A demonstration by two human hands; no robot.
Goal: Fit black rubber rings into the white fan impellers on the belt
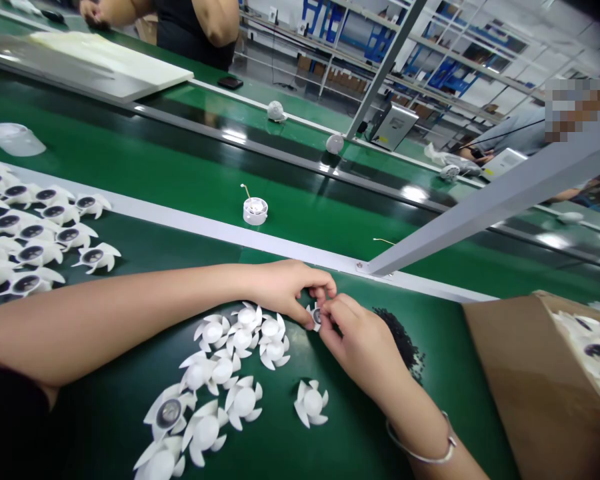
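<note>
Between my two hands is a small white fan impeller (317, 318), its dark hub side facing up. My left hand (293, 288) grips its blade edge with thumb and fingers. My right hand (353, 327) is pinched at the hub; whatever its fingertips hold is too small to make out. A loose group of white impellers (243, 399) lies below my left forearm, most with the plain side up. One single impeller (311, 403) sits apart, below my hands. Beside my right hand is a heap of tiny black parts (399, 337).
Rows of impellers (33, 253) cover the left of the green table. A cardboard box (525, 373) of impellers stands at right. Behind the white rail (190, 225), a round fan housing (255, 211) sits on the green belt. A slanted metal post (480, 197) rises at right. A person (195, 30) is across the line.
</note>
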